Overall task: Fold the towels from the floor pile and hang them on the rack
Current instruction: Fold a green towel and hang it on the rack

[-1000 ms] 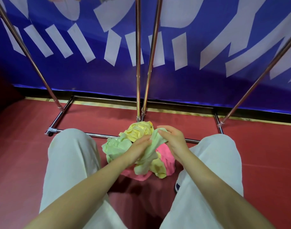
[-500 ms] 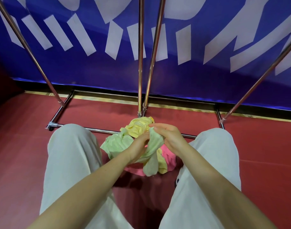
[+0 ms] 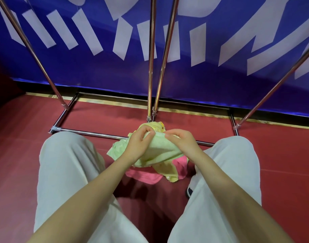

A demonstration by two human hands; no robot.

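Note:
A small pile of towels lies on the red floor between my knees. I hold a light green towel (image 3: pixel 159 151) above it. My left hand (image 3: pixel 138 143) grips its top edge on the left, and my right hand (image 3: pixel 182 141) pinches the same edge on the right. Under it lie a pink towel (image 3: pixel 145 176) and a yellow towel (image 3: pixel 167 171); another yellow one (image 3: pixel 157 125) shows behind my hands. The chrome rack (image 3: pixel 151 58) stands just beyond the pile, its upright poles rising out of view.
The rack's base bars (image 3: pixel 90 133) form a rectangle on the red floor (image 3: pixel 281 155). Slanted poles (image 3: pixel 32 51) stand left and right. A blue banner wall (image 3: pixel 211 85) closes the back. My knees in light trousers (image 3: pixel 66 172) flank the pile.
Both hands have lifted the green towel up off the pile and moved apart along its top edge, spreading it between them.

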